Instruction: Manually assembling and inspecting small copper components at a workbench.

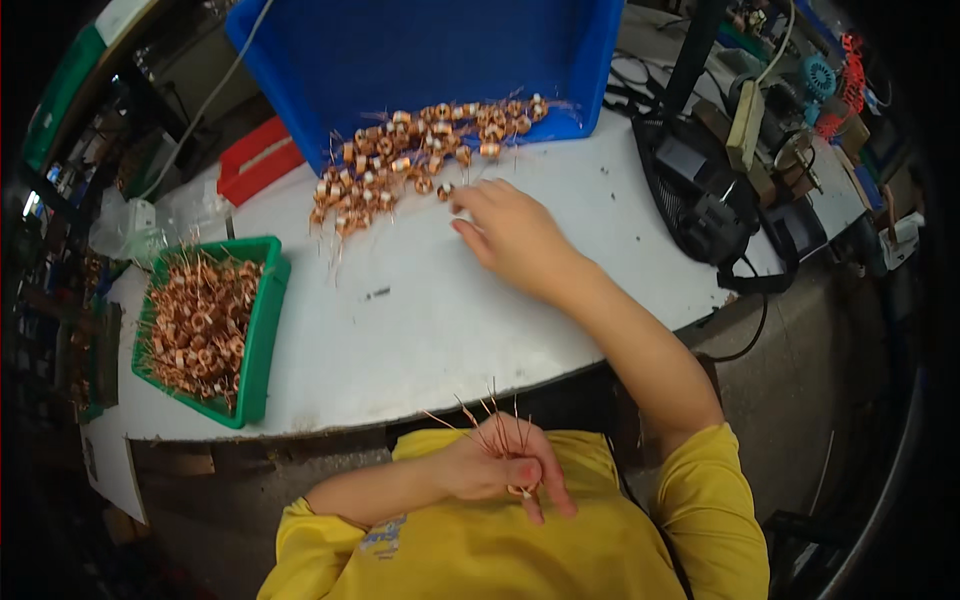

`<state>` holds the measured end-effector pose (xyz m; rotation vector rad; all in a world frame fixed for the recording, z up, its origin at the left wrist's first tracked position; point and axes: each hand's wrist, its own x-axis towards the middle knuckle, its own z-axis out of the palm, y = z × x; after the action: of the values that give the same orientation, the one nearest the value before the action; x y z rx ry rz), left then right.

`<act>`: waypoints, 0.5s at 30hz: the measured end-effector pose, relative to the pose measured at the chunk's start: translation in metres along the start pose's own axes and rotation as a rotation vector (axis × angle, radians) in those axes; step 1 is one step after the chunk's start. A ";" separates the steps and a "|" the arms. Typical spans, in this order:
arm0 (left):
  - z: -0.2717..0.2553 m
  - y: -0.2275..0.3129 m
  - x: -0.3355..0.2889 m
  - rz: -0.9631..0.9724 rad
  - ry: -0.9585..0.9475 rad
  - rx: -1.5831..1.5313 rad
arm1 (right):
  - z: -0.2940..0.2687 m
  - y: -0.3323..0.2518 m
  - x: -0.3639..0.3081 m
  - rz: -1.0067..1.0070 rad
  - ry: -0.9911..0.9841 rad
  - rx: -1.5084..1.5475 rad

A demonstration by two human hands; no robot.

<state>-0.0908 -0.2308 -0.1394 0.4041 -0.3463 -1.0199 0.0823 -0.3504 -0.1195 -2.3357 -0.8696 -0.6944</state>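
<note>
Close to my body, my left hand (497, 462) is closed around several copper wire coils, whose thin leads fan up past the fingers. One ring-shaped coil (522, 490) shows below the thumb. My right hand (515, 235) reaches over the white table, its thumb and fingers apart and nothing visible between them. Its fingertips are beside a single coil (445, 191) at the near edge of a loose pile of copper coils (385, 165). That pile spills from a tipped blue bin (430, 55) onto the tabletop.
A green tray (262, 340) heaped with similar coils stands at the left of the white table (400, 340). Behind it are a red bin (262, 160) and clear plastic bags (150, 225). A black bag (695, 185) with straps lies at the right, near cluttered tools and a cable.
</note>
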 end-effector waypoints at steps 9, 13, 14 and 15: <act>-0.013 0.007 -0.013 0.112 0.399 0.003 | 0.077 0.026 0.030 -0.111 -0.166 -0.466; -0.008 0.021 -0.008 0.265 0.465 0.254 | 0.040 0.009 0.014 -0.310 0.044 -0.373; -0.010 0.026 -0.009 0.340 0.425 0.242 | 0.025 0.002 0.011 -0.434 0.170 -0.250; -0.007 0.031 -0.010 0.370 0.409 0.106 | 0.012 -0.005 0.008 -0.417 0.177 -0.261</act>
<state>-0.0690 -0.2061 -0.1314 0.6070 -0.0987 -0.5413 0.0871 -0.3357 -0.1218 -2.2838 -1.2629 -1.2318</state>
